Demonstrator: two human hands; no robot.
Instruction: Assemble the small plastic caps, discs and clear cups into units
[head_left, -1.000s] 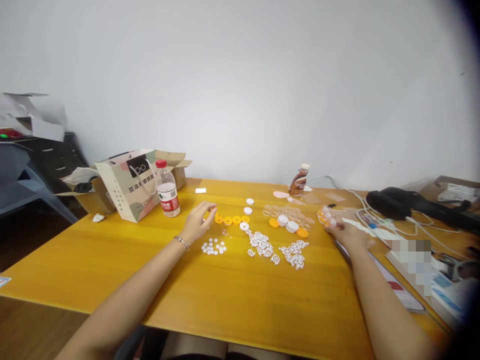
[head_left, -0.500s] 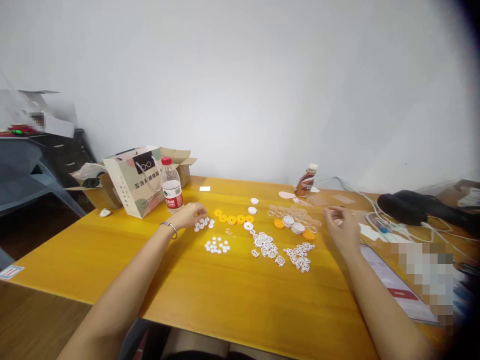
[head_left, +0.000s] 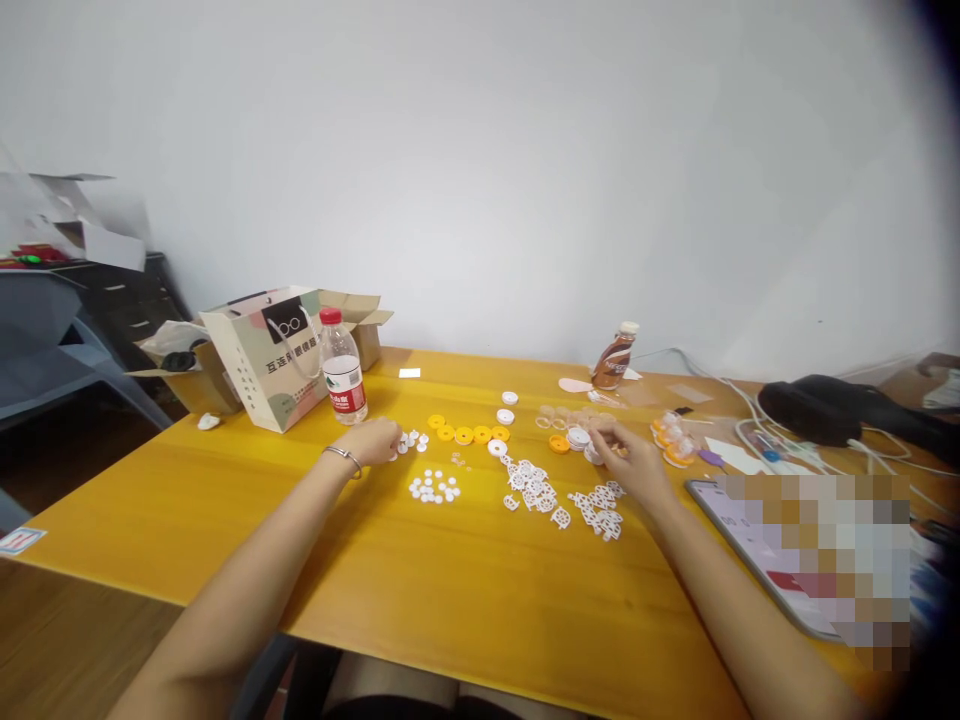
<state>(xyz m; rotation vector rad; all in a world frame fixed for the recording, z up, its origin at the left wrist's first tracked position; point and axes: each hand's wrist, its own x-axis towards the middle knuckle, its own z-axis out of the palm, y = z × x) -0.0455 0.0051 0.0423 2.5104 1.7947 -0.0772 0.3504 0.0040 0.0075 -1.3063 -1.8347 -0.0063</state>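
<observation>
My left hand (head_left: 375,441) is closed, fingers curled down beside the small white stemmed pieces (head_left: 412,440); its fingertips are hidden. My right hand (head_left: 634,462) hovers at the white disc (head_left: 577,438) group, thumb and forefinger apart, partly covering the discs there. A yellow disc (head_left: 559,445) lies just left of that group. Yellow rings (head_left: 464,435) form a row mid-table. Small white round caps (head_left: 433,488) lie in front of them. Two heaps of white openwork plastic pieces (head_left: 532,487) lie nearer me. Clear rings (head_left: 551,416) lie behind the discs.
A bottle with a red cap (head_left: 345,375), a paper bag (head_left: 262,365) and a cardboard box (head_left: 364,325) stand at the left. A brown drink bottle (head_left: 615,355) stands at the back. Orange-and-clear assembled pieces (head_left: 675,440), a phone (head_left: 739,535) and white cables (head_left: 742,420) lie right.
My right hand has moved left from the right side to the discs, uncovering the orange-and-clear pieces. My left hand has shifted slightly and its fingers are curled lower.
</observation>
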